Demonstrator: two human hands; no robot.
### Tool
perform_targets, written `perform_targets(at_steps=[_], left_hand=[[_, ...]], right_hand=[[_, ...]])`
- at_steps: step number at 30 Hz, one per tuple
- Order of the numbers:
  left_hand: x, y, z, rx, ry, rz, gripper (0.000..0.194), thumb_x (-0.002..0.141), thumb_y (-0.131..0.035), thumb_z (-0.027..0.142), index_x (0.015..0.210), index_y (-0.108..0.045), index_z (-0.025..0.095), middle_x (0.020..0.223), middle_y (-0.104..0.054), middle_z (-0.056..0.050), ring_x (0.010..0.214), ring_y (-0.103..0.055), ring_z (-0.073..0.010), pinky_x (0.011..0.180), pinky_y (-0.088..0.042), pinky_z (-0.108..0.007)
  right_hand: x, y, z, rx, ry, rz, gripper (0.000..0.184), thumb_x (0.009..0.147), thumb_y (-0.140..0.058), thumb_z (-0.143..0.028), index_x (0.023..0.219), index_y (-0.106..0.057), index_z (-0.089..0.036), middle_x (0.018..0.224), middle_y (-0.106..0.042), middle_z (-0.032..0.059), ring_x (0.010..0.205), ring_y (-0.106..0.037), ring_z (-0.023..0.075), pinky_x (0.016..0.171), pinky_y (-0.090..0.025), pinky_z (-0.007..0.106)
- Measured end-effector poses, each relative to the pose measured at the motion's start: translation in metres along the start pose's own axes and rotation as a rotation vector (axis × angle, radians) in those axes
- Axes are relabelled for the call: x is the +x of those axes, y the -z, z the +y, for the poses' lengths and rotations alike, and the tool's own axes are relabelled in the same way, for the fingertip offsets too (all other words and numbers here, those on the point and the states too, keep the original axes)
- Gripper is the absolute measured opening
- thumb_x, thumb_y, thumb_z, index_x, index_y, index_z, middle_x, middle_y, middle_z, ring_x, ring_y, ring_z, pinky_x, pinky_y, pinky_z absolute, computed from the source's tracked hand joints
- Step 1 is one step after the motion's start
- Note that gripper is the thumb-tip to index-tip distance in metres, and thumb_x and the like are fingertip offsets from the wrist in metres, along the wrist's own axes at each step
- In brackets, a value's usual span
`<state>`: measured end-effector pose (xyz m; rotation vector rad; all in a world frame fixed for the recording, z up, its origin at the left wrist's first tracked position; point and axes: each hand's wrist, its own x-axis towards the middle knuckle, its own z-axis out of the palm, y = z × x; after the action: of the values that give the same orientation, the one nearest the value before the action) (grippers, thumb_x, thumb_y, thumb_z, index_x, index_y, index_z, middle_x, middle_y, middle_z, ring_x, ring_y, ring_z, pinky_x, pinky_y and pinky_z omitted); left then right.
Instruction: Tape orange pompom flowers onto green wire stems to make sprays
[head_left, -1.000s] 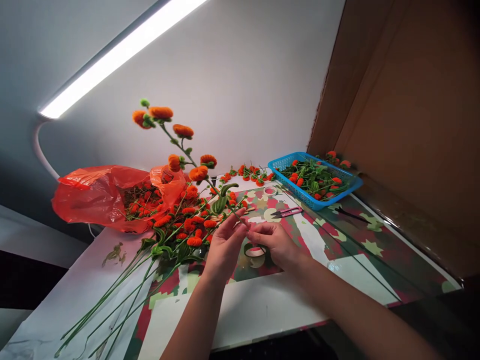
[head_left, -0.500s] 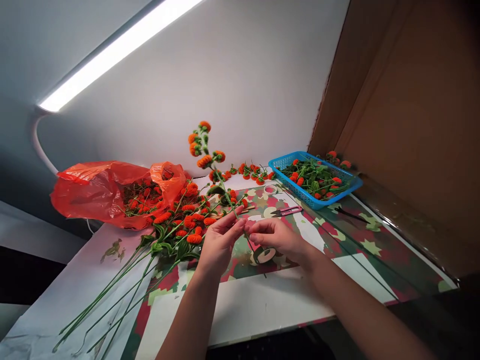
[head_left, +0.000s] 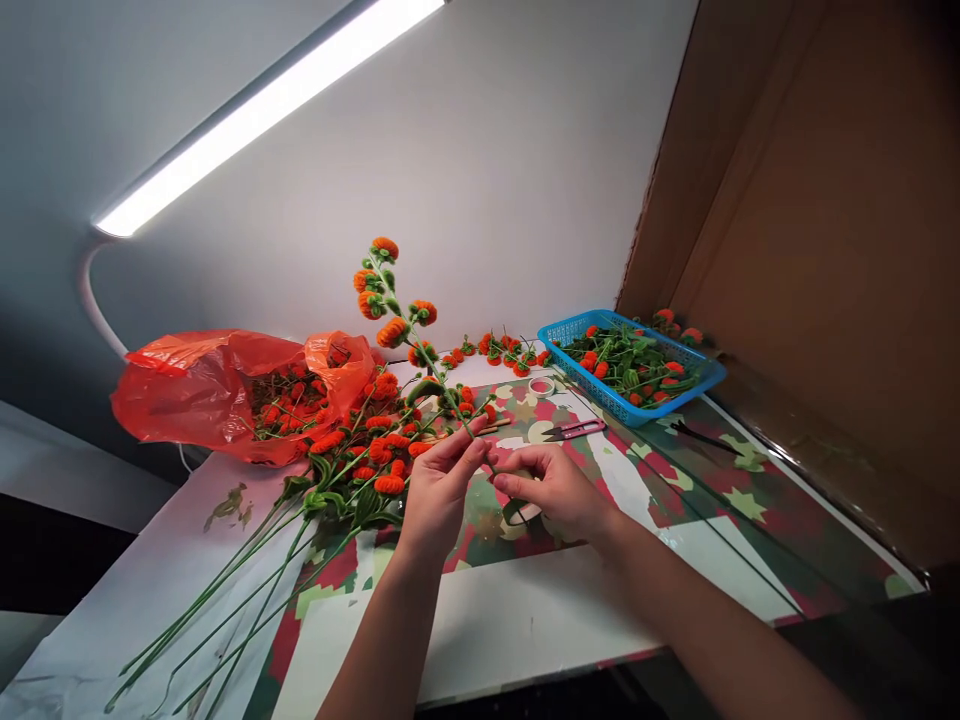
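The spray has swung since a second ago: it leaned far over to the left then, flowers large and near, and now it stands steeper, turned toward the wall, with a slight leftward lean. Compared with half a second ago, it tilts a little more left. The left hand and right hand have hardly shifted, so I take the change as the stem being turned in the fingers; the work at its lower end looks unfinished.

The left grip is closed to a pinch, thumb against fingertips, with the stem between them. The right grip is closed just below, on the stem's lower end (whether tape is caught there too, I cannot tell). The spray is thus held up between the two hands, above the tabletop.

The roll sits a little left of where it was half a second ago, partly behind the right hand; whether it hangs or rests is unclear. The snips, basket and bag appear undisturbed, as does the pile of other flowers to the left.
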<state>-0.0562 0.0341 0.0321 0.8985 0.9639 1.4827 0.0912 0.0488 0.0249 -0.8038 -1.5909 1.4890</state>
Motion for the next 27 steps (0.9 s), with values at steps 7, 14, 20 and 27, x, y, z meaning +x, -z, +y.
perform_targets(at_steps=[7, 14, 20, 27], left_hand=[[-0.001, -0.012, -0.005, -0.025, -0.034, 0.121, 0.031, 0.063, -0.076, 0.022, 0.093, -0.069, 0.017, 0.083, -0.069, -0.003, 0.070, -0.061, -0.0095, 0.069, -0.048, -0.022], [0.003, -0.006, -0.004, -0.124, -0.031, 0.195, 0.026, 0.054, -0.081, 0.019, 0.076, -0.068, 0.014, 0.068, -0.069, -0.001, 0.060, -0.062, -0.0106, 0.063, -0.050, -0.023], [0.009, 0.003, 0.012, -0.170, 0.115, -0.032, 0.027, 0.055, -0.081, 0.020, 0.079, -0.071, 0.014, 0.067, -0.070, -0.004, 0.060, -0.064, -0.0132, 0.062, -0.052, -0.026], [0.033, -0.013, 0.026, -0.229, 0.173, -0.134, 0.032, 0.053, -0.082, 0.017, 0.083, -0.071, 0.013, 0.074, -0.069, -0.005, 0.067, -0.064, -0.0127, 0.069, -0.051, -0.025]], right_hand=[[-0.004, -0.015, 0.005, -0.298, 0.146, 0.336, 0.022, 0.076, -0.058, -0.029, 0.059, -0.053, -0.018, 0.051, -0.037, -0.0046, 0.051, -0.036, 0.0106, 0.053, -0.030, 0.026], [-0.004, -0.016, 0.005, -0.209, 0.074, 0.203, 0.024, 0.077, -0.059, -0.033, 0.060, -0.059, -0.017, 0.056, -0.049, -0.0005, 0.057, -0.043, 0.0133, 0.057, -0.034, 0.027], [0.000, -0.004, 0.003, 0.089, 0.013, -0.018, 0.030, 0.075, -0.063, -0.043, 0.065, -0.062, -0.015, 0.059, -0.045, -0.0020, 0.057, -0.039, 0.0106, 0.055, -0.032, 0.025], [0.021, 0.005, 0.000, 0.293, -0.073, 0.023, 0.036, 0.062, -0.072, -0.048, 0.066, -0.066, -0.012, 0.064, -0.061, 0.0037, 0.059, -0.052, 0.0127, 0.059, -0.040, 0.026]])
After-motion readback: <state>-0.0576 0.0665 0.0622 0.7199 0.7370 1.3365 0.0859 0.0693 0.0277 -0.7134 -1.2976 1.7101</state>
